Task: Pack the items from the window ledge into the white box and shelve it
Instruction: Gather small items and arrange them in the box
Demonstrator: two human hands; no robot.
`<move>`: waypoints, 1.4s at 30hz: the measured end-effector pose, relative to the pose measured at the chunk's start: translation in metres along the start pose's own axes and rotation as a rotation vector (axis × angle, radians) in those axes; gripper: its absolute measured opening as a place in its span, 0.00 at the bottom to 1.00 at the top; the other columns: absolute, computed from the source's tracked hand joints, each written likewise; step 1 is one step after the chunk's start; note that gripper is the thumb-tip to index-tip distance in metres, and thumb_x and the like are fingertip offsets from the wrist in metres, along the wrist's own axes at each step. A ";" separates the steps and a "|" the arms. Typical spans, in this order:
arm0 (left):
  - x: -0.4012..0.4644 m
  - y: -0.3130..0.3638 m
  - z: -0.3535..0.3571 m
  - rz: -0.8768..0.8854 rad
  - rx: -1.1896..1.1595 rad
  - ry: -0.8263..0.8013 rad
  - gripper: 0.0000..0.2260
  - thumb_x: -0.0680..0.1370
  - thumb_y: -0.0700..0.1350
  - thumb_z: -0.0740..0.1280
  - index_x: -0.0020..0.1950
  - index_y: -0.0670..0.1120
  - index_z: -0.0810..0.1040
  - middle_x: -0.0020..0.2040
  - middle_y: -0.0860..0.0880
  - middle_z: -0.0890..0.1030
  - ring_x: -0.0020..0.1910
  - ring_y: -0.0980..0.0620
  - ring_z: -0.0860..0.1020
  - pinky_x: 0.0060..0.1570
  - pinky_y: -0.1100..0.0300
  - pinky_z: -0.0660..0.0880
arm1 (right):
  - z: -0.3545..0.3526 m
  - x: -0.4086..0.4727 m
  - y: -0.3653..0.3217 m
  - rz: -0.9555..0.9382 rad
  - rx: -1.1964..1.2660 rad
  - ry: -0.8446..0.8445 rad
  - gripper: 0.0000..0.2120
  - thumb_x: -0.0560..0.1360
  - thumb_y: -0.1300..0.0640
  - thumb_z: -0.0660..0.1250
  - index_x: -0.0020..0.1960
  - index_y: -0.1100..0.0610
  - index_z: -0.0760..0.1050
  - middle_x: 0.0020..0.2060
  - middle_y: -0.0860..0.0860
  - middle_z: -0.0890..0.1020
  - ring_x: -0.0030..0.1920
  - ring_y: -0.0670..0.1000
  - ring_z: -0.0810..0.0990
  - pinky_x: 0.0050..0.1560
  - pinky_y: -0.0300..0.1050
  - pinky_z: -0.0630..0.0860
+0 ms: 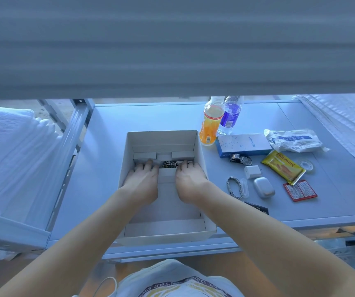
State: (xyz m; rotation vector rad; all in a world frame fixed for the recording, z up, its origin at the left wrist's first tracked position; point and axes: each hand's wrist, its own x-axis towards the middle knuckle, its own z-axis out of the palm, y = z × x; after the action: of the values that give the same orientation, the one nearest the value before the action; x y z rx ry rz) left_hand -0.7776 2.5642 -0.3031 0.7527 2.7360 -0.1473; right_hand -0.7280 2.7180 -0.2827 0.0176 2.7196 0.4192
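Note:
The open white box (202, 159) stands on the pale ledge (108, 168). Both my hands are inside it, palms down. My left hand (143, 179) and my right hand (190, 179) flank a dark beaded piece (169, 164) at the far end of the box. Their bent fingertips touch its two ends, and the grip is hidden. On the ledge to the right lie a blue Anker box (244, 144), a wristwatch (241, 160), a white charger (252, 171), a silver chain bracelet (234, 187), a white earbud case (263, 187), a yellow snack packet (283, 167) and a red sachet (300, 190).
An orange drink bottle (210, 125) and a blue-labelled bottle (230, 116) stand just behind the box's right corner. A white mask packet (294, 140) and a tape roll (306, 165) lie further right. Folded white towels (11, 157) sit at the left, and a lowered blind (172, 50) hangs above.

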 end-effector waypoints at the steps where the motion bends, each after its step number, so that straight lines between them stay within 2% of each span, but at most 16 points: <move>1: 0.000 0.000 0.001 0.023 -0.019 -0.007 0.30 0.76 0.40 0.61 0.79 0.48 0.58 0.80 0.45 0.57 0.73 0.41 0.65 0.59 0.48 0.71 | 0.000 0.000 0.000 -0.002 0.006 0.002 0.27 0.79 0.56 0.62 0.75 0.67 0.63 0.69 0.64 0.71 0.66 0.60 0.73 0.67 0.48 0.68; 3: 0.002 0.001 0.001 0.091 -0.043 -0.041 0.30 0.77 0.40 0.60 0.79 0.49 0.57 0.81 0.47 0.56 0.75 0.42 0.62 0.58 0.46 0.73 | 0.000 0.000 0.000 -0.012 0.003 0.012 0.27 0.80 0.56 0.62 0.75 0.67 0.63 0.69 0.63 0.71 0.66 0.60 0.73 0.68 0.49 0.67; 6: 0.002 0.004 -0.001 0.172 -0.085 -0.078 0.29 0.79 0.41 0.59 0.80 0.50 0.58 0.83 0.49 0.53 0.79 0.45 0.58 0.65 0.44 0.72 | -0.001 -0.001 0.001 -0.019 -0.003 0.020 0.28 0.79 0.55 0.63 0.75 0.66 0.63 0.69 0.63 0.71 0.67 0.60 0.72 0.69 0.49 0.67; 10: 0.003 0.004 -0.007 0.020 -0.079 0.069 0.27 0.78 0.42 0.60 0.77 0.50 0.62 0.81 0.43 0.55 0.76 0.41 0.60 0.65 0.46 0.70 | -0.001 -0.001 0.001 -0.025 -0.016 0.032 0.25 0.79 0.57 0.63 0.73 0.66 0.65 0.67 0.63 0.72 0.65 0.60 0.73 0.67 0.49 0.67; 14: 0.002 0.003 -0.006 -0.045 -0.017 -0.038 0.28 0.79 0.40 0.60 0.79 0.44 0.59 0.82 0.40 0.53 0.77 0.40 0.61 0.69 0.48 0.68 | -0.001 -0.001 0.000 -0.033 -0.023 0.043 0.23 0.79 0.57 0.62 0.71 0.64 0.67 0.66 0.62 0.73 0.63 0.59 0.74 0.65 0.48 0.68; 18: 0.000 0.009 -0.004 -0.016 0.011 0.011 0.19 0.79 0.41 0.59 0.70 0.43 0.67 0.76 0.44 0.65 0.72 0.42 0.66 0.63 0.49 0.71 | 0.001 0.001 0.000 -0.052 -0.007 0.063 0.21 0.80 0.57 0.61 0.71 0.63 0.68 0.65 0.60 0.73 0.63 0.59 0.74 0.65 0.49 0.68; 20: -0.001 0.009 -0.004 0.003 0.008 0.004 0.18 0.79 0.40 0.59 0.69 0.43 0.68 0.75 0.45 0.66 0.72 0.42 0.65 0.61 0.49 0.71 | 0.001 0.001 0.001 -0.054 -0.009 0.072 0.22 0.80 0.57 0.62 0.71 0.63 0.68 0.65 0.60 0.73 0.62 0.59 0.74 0.65 0.49 0.68; 25: -0.002 0.007 -0.004 0.031 -0.006 -0.038 0.18 0.78 0.39 0.58 0.69 0.44 0.67 0.72 0.46 0.68 0.72 0.42 0.65 0.59 0.46 0.72 | 0.002 0.001 0.000 -0.054 -0.007 0.098 0.22 0.79 0.57 0.62 0.71 0.63 0.68 0.66 0.60 0.72 0.62 0.59 0.75 0.64 0.49 0.68; 31: -0.001 0.007 -0.006 0.045 -0.007 -0.101 0.25 0.78 0.39 0.57 0.76 0.47 0.61 0.80 0.46 0.60 0.78 0.42 0.60 0.64 0.42 0.69 | 0.003 0.000 0.001 -0.059 -0.026 0.078 0.26 0.79 0.57 0.63 0.74 0.65 0.64 0.70 0.62 0.70 0.66 0.60 0.73 0.66 0.51 0.67; 36: -0.004 0.004 -0.011 0.047 -0.048 -0.075 0.24 0.78 0.40 0.58 0.75 0.47 0.62 0.79 0.48 0.62 0.77 0.43 0.61 0.65 0.44 0.69 | -0.001 -0.008 0.001 -0.077 -0.025 0.046 0.24 0.80 0.57 0.63 0.73 0.65 0.66 0.69 0.62 0.72 0.67 0.60 0.73 0.67 0.51 0.67; 39: -0.008 0.001 -0.017 0.070 -0.036 0.013 0.25 0.79 0.44 0.60 0.77 0.48 0.61 0.79 0.48 0.61 0.76 0.45 0.61 0.65 0.46 0.70 | -0.003 -0.024 0.004 -0.152 0.005 0.096 0.22 0.78 0.58 0.64 0.69 0.63 0.69 0.63 0.60 0.75 0.63 0.60 0.74 0.67 0.53 0.67; 42: -0.015 0.005 -0.022 0.084 -0.011 0.058 0.28 0.80 0.47 0.60 0.80 0.49 0.58 0.82 0.48 0.57 0.78 0.45 0.58 0.69 0.46 0.67 | -0.002 -0.042 0.013 -0.281 0.078 0.238 0.16 0.77 0.58 0.63 0.63 0.59 0.73 0.59 0.56 0.76 0.65 0.59 0.72 0.72 0.57 0.64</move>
State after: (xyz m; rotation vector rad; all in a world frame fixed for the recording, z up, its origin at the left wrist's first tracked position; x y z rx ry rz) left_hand -0.7684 2.5646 -0.2774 0.8804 2.7510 -0.0936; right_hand -0.6903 2.7271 -0.2608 -0.4132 2.9092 0.2448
